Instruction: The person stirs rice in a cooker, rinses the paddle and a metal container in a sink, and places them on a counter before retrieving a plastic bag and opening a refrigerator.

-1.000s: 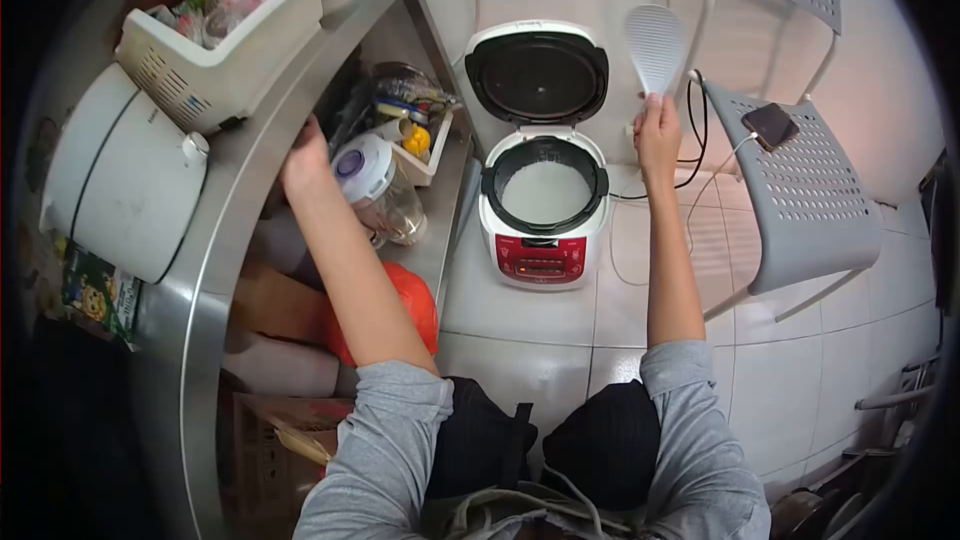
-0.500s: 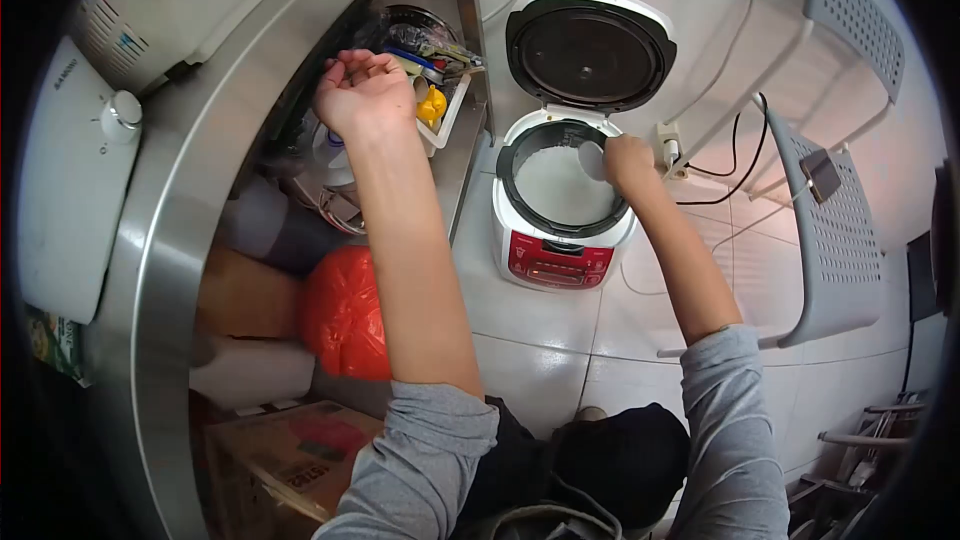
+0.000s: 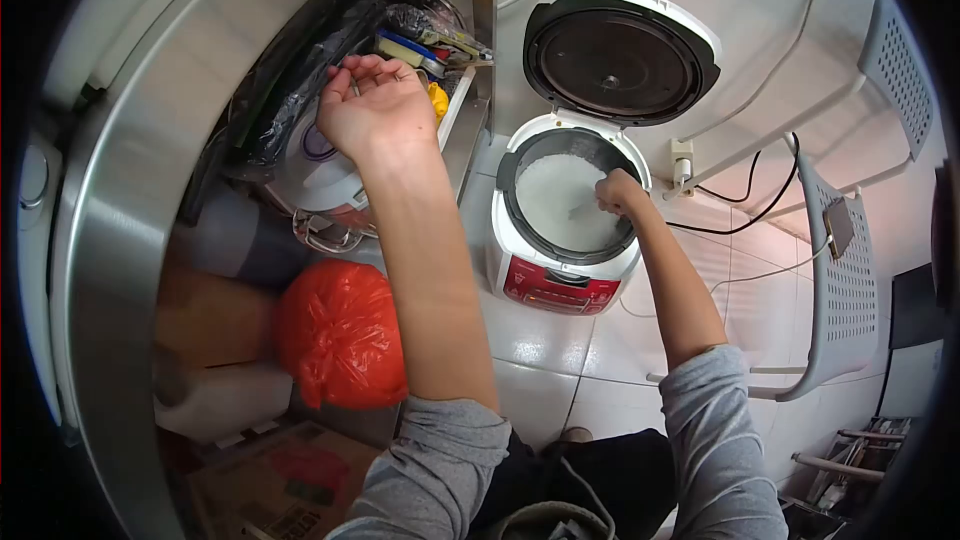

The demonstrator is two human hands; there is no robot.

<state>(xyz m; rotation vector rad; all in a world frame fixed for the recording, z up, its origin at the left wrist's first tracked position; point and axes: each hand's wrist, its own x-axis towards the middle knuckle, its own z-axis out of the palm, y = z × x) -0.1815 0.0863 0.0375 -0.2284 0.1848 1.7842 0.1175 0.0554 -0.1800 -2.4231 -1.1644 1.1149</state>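
A white and red rice cooker [image 3: 565, 285] stands on the tiled floor with its dark-lined lid [image 3: 615, 60] raised. White rice [image 3: 560, 195] fills part of its pot. My right hand [image 3: 620, 192] is closed round a pale spatula [image 3: 583, 210], whose blade dips into the rice near the pot's right side. Palm up with loosely curled fingers, my left hand [image 3: 375, 105] holds nothing. It hovers by the lower shelf, in front of a white tray [image 3: 457, 105] with a yellow item [image 3: 438, 100] and a blue-and-yellow sponge [image 3: 405, 50].
Below the shelf are a red plastic bag [image 3: 342, 335] and a cardboard box [image 3: 290, 480]. A metal counter edge [image 3: 115, 210] curves along the left. On the right stands a grey perforated chair [image 3: 845, 280] bearing a phone [image 3: 838, 228]; cables run from a wall socket [image 3: 682, 165].
My right hand has moved lower, and the spatula has gone from the pot's rim down into the rice. The view has shifted, showing more of the red bag.
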